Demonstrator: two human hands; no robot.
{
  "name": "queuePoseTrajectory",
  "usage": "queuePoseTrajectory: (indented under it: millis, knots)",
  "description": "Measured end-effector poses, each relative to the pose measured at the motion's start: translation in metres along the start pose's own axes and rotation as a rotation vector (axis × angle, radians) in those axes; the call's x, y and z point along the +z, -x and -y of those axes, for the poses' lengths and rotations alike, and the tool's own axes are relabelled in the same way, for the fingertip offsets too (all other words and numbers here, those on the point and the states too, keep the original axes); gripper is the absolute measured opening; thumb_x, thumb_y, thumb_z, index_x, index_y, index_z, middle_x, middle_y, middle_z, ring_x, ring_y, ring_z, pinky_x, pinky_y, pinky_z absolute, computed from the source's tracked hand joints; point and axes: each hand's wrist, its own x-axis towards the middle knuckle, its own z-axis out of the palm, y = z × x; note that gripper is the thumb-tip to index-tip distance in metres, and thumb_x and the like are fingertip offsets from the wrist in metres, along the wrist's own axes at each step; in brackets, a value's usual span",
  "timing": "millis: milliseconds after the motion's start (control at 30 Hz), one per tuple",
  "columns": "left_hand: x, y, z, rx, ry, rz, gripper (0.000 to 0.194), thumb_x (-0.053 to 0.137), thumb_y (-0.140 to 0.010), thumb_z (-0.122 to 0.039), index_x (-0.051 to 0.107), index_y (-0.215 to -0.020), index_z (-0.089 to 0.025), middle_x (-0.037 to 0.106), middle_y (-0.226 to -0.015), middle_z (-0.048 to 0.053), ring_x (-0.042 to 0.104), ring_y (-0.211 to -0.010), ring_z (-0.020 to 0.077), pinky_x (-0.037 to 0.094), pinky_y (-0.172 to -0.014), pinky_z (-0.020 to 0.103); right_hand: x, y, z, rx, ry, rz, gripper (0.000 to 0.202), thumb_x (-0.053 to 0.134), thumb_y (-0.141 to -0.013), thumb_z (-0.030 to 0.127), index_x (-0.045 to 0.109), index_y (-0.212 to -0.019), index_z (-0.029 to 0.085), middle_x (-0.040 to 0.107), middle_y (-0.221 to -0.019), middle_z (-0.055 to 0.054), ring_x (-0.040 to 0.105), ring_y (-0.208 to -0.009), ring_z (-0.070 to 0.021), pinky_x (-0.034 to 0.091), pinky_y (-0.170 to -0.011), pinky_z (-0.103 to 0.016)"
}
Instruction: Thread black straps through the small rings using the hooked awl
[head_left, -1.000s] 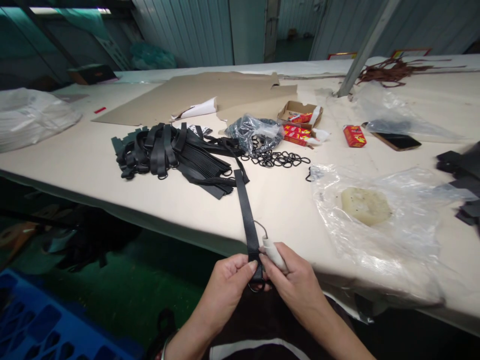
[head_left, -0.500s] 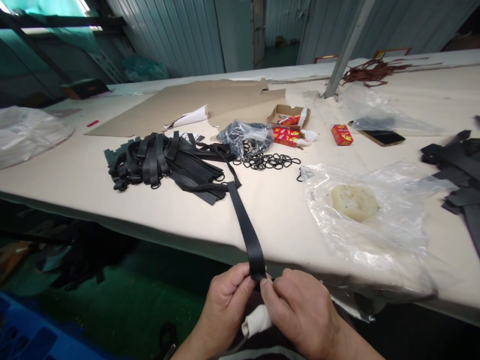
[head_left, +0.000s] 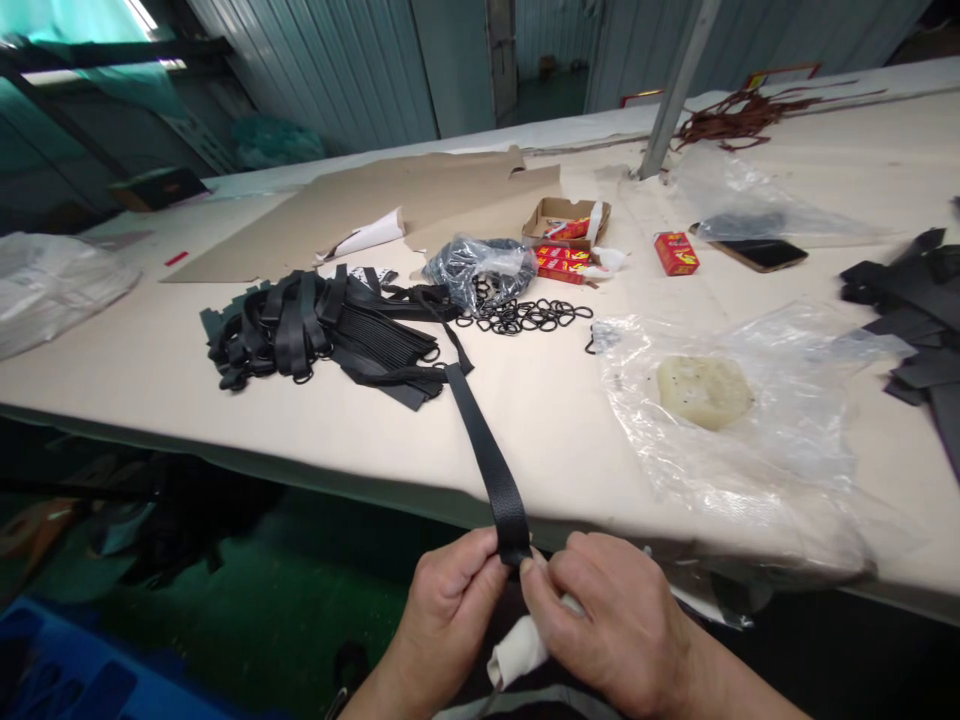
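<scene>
A black strap (head_left: 491, 465) runs from the tabletop down over the table's front edge to my hands. My left hand (head_left: 454, 605) pinches the strap's near end from the left. Close beside it, my right hand (head_left: 611, 610) is closed on the same end, its thumb pressed on the strap. A white wrapping (head_left: 517, 652) shows below, between the hands. The strap's far end lies by a bundle of black straps (head_left: 300, 325). Several black metal rings (head_left: 525, 316) lie to the right of that bundle.
Behind the rings are a clear bag of black parts (head_left: 480, 268) and an open cardboard box (head_left: 566, 220). A yellowish block (head_left: 705, 392) lies on clear plastic at the right, with a phone (head_left: 761, 252) behind it. A metal post (head_left: 675, 90) rises from the table.
The whole view has shifted slightly, so the tabletop things appear a little further left. Both hands keep their hold on the strap's end; the right hand has turned slightly.
</scene>
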Motion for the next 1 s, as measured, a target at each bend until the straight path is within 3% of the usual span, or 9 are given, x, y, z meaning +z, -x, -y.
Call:
queuePoseTrajectory:
  millis: [400,567,667,833,900,1000]
  knots:
    - [-0.001,-0.001,0.000,0.028,-0.075,0.022,0.027,0.049,-0.086,-0.016,0.067,-0.104,-0.024,0.072,-0.093,0.004,0.065,-0.078,0.0175,0.050,-0.072,0.021,-0.001,-0.001,-0.008,0.029,-0.148,0.004,0.014,0.046,-0.086,0.005,0.055,-0.095,0.011,0.053,-0.056,0.000,0.041,-0.049,-0.0130,0.027,-0.047,-0.027]
    - [-0.003,0.003,0.010,0.045,-0.045,-0.003,0.028,0.052,-0.084,-0.017,0.068,-0.105,-0.026,0.072,-0.092,0.003,0.066,-0.074,0.0175,0.050,-0.069,0.020,0.000,-0.002,-0.008,0.123,-0.250,0.007,0.017,0.041,-0.088,0.006,0.056,-0.095,0.011,0.052,-0.057,-0.001,0.042,-0.050,-0.0131,0.028,-0.045,-0.025]
    - [-0.002,0.002,0.016,-0.011,-0.012,-0.033,0.025,0.058,-0.081,-0.019,0.070,-0.102,-0.027,0.072,-0.092,0.003,0.065,-0.075,0.0191,0.049,-0.069,0.021,0.002,-0.005,-0.006,0.361,-0.503,0.034,0.016,0.043,-0.083,0.007,0.057,-0.087,0.015,0.054,-0.063,-0.002,0.046,-0.054,-0.0124,0.034,-0.048,-0.023]
    - [0.007,-0.011,0.001,-0.279,0.211,-0.004,0.021,0.057,-0.083,-0.030,0.070,-0.098,-0.022,0.072,-0.089,0.004,0.063,-0.084,0.0208,0.047,-0.077,0.024,0.001,-0.019,-0.009,1.130,-1.008,0.226,0.005,0.050,-0.077,0.013,0.052,-0.078,0.018,0.050,-0.063,0.004,0.048,-0.058,-0.0101,0.038,-0.052,-0.020]
    - [0.011,-0.015,-0.008,-0.349,0.359,0.051,0.023,0.055,-0.085,-0.031,0.070,-0.097,-0.019,0.071,-0.083,0.004,0.062,-0.080,0.0195,0.047,-0.075,0.025,0.000,-0.025,-0.011,1.271,-1.158,0.248,0.004,0.051,-0.079,0.021,0.050,-0.079,0.017,0.047,-0.061,0.005,0.047,-0.055,-0.0101,0.039,-0.051,-0.021]
    - [0.014,-0.017,-0.013,-0.394,0.511,0.086,0.023,0.055,-0.085,-0.030,0.069,-0.096,-0.015,0.070,-0.078,0.004,0.062,-0.074,0.0176,0.046,-0.074,0.026,-0.001,-0.029,-0.014,1.331,-1.291,0.258,0.014,0.054,-0.078,0.029,0.047,-0.076,0.017,0.046,-0.061,0.005,0.046,-0.053,-0.0099,0.041,-0.050,-0.022]
